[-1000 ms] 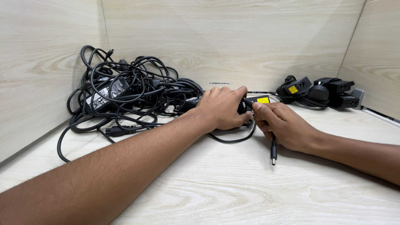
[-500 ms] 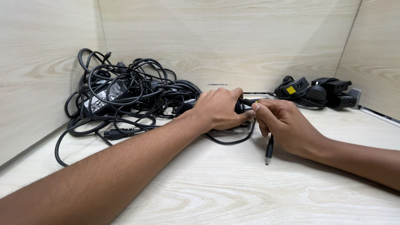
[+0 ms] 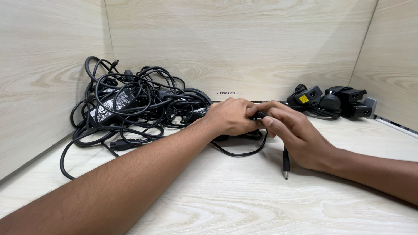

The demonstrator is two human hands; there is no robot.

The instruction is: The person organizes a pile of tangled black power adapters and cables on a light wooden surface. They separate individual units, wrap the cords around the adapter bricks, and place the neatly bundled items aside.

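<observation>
Left hand (image 3: 230,116) closed over a black power adapter (image 3: 257,115), almost fully hidden under the fingers, on the table (image 3: 244,191) near the back wall. Right hand (image 3: 292,132) closed too, pinching the same adapter from the other side, with its thin cable running down below the palm and ending in a barrel plug (image 3: 285,167) hanging just above the wood. Both hands touching each other around the adapter.

Just beside the left hand, a big tangled pile of cables (image 3: 135,104) with at least one more adapter brick inside. One black loop (image 3: 241,150) passing under the left wrist and out toward the front.

Risks, as a judgement only:
- Loop possibly joined to the pile; with a pull on the adapter, danger of dragging the whole heap, or of tightening a knot.
- Thin cable bent sharply at the adapter's outlet under the right fingers; with strong force, possible damage at this weak point.
- Free plug able to swing and knock on the table, or to catch in the loop.
- Second group of adapters (image 3: 333,99), wrapped, well apart at the right corner; probably safe from any pull.
</observation>
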